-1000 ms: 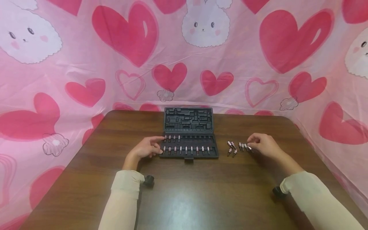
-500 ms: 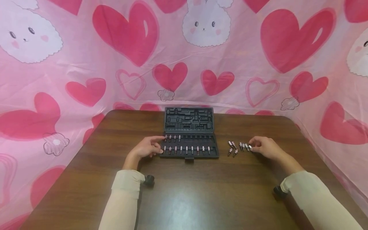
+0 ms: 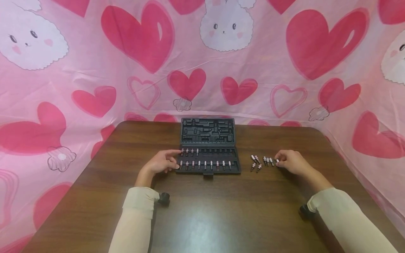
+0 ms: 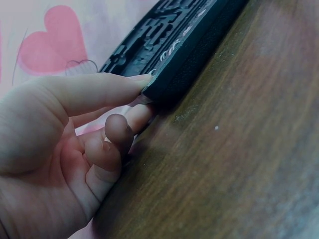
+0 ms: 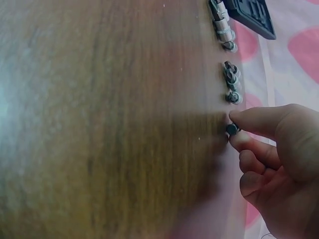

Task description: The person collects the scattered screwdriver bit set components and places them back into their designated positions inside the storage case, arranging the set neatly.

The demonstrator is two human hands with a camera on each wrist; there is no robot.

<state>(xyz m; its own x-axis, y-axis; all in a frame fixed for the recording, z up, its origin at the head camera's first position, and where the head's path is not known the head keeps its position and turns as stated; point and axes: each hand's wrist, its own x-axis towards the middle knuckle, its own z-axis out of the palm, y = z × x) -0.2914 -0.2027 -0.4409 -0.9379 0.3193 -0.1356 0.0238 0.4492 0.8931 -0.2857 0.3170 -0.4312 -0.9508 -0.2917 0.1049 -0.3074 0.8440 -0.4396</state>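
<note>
My left hand (image 3: pixel 159 162) holds the left side of an open black socket-bit case (image 3: pixel 207 173), with the thumb at the front corner and the index finger farther back. In the left wrist view the thumb tip presses the rim of the case (image 4: pixel 172 82), and the other fingers curl beside it. Silver socket bits (image 3: pixel 205 164) with dark tips fill the front row, and several stand at the left of the back row. To the right of the case, my right hand (image 3: pixel 292 161) pinches one socket bit (image 5: pixel 232 129) between thumb and index finger.
Loose socket bits (image 3: pixel 256 163) lie on the brown wooden table (image 3: pixel 202 207) between the case and my right hand, in two small groups. The case's moulded lid (image 3: pixel 207 131) stands raised at the back. A pink heart-print cloth (image 3: pixel 186 52) hangs behind the table.
My right hand has drawn a socket bit slightly to the right, away from the row of loose bits. My left hand stays on the case.
</note>
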